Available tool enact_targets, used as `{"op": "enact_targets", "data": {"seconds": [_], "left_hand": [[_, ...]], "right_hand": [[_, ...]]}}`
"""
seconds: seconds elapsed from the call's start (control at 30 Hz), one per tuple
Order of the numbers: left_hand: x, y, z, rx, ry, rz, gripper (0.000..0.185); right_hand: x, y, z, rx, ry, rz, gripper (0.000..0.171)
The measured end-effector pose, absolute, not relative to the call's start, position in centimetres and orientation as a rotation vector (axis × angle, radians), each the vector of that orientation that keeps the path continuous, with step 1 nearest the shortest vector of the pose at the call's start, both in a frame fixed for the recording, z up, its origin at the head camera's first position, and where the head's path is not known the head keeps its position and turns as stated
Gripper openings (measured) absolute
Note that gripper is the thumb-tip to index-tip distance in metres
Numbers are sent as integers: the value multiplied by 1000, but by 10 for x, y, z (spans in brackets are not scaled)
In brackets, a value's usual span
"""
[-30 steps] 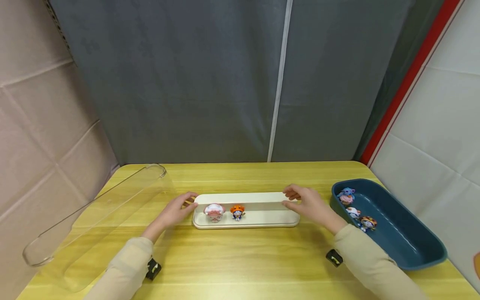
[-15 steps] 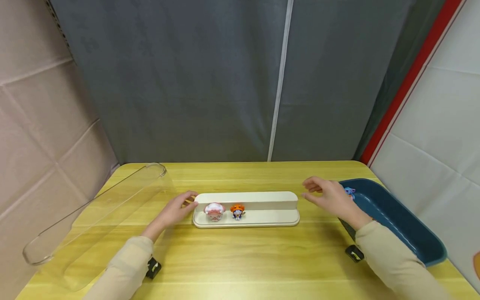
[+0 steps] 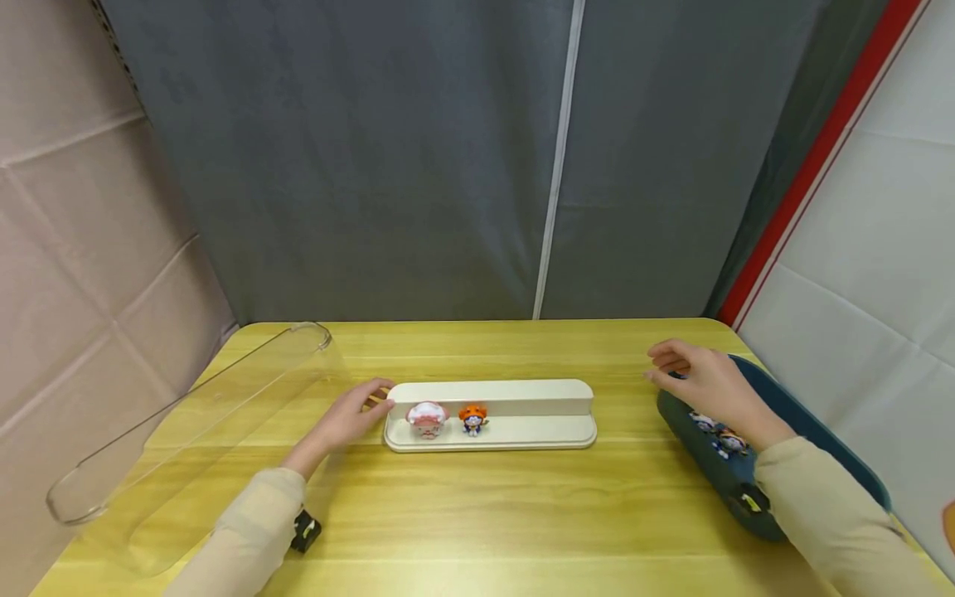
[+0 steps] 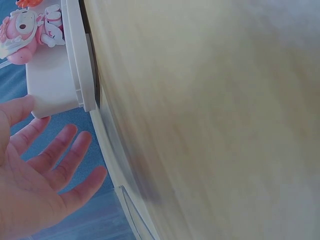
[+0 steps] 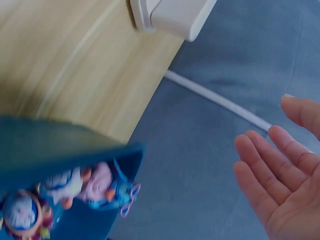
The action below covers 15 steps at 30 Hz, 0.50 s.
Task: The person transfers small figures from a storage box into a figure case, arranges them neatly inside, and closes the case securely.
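Observation:
A long white two-step display base (image 3: 537, 431) lies mid-table. On its lower step, towards the left, stand a pink figurine with a white top (image 3: 427, 421) and a smaller orange-hatted figurine (image 3: 472, 420). My left hand (image 3: 354, 421) is at the base's left end; in the left wrist view the thumb and index fingertips are right at its corner, the other fingers spread loosely. Over the left rim of a dark blue bin (image 3: 828, 452) hovers my right hand (image 3: 712, 390), fingers relaxed, holding nothing. Several figurines (image 5: 102, 187) lie in that bin, partly hidden by the hand in the head view.
A long clear plastic cover (image 3: 201, 431) lies slantwise on the left of the wooden table (image 3: 492, 522). A grey curtain (image 3: 373, 166) hangs behind the table, with pale panels at both sides.
My right hand has left the base's right end and moved rightwards to the bin, covering part of it. My left hand and the two standing figurines have stayed in place.

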State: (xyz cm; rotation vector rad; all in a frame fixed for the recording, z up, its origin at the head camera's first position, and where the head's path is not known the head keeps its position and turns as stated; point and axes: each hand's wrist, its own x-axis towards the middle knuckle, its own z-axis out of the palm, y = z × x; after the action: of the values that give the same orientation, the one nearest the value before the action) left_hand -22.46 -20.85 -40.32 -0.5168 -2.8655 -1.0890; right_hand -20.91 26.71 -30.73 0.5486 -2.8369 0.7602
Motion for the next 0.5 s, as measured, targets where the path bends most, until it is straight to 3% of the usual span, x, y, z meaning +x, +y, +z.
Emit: {"op": "enact_targets", "data": {"seconds": [0.5], "left_hand": [[-223,-206,-400,-504,-2873,-1070,29]], "right_hand": [[-213,318,-308,530,-2796,791,35]]}}
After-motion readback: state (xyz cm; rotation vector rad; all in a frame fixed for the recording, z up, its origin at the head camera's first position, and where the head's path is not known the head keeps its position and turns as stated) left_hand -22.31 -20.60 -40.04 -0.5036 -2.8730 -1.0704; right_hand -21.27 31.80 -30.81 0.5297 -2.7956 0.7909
